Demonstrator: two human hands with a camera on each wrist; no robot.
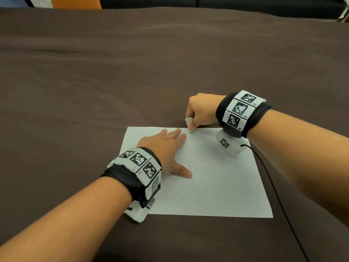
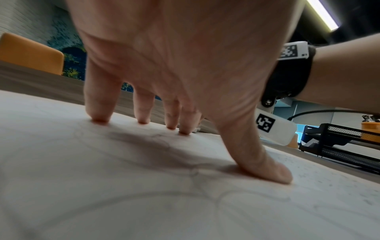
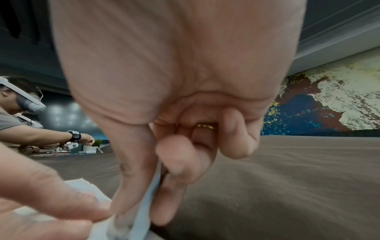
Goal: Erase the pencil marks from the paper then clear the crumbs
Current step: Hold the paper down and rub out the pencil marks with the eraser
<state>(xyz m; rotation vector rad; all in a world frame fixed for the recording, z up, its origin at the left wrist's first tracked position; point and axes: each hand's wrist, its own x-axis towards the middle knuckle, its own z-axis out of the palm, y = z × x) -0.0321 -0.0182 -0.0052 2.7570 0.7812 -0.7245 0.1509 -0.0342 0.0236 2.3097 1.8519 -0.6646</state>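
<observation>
A white sheet of paper (image 1: 217, 186) lies on the brown tablecloth, with faint pencil curves near its lower left and small dark eraser crumbs (image 1: 209, 178) scattered over its middle. My left hand (image 1: 168, 148) lies flat on the paper's left part, fingers straight and spread, fingertips (image 2: 100, 119) pressing the sheet (image 2: 102, 186). My right hand (image 1: 202, 110) pinches a white eraser (image 1: 189, 124) between thumb and fingers and holds its lower end on the paper's far edge, just beyond my left fingertips. In the right wrist view the eraser (image 3: 144, 211) shows as a white slab between the fingers.
The brown tablecloth (image 1: 132, 72) covers the whole table around the paper. A black cable (image 1: 273, 186) runs from my right wrist along the paper's right edge. An orange chair back (image 1: 75, 2) stands beyond the far edge. A black mesh tray (image 2: 339, 146) stands off to the right.
</observation>
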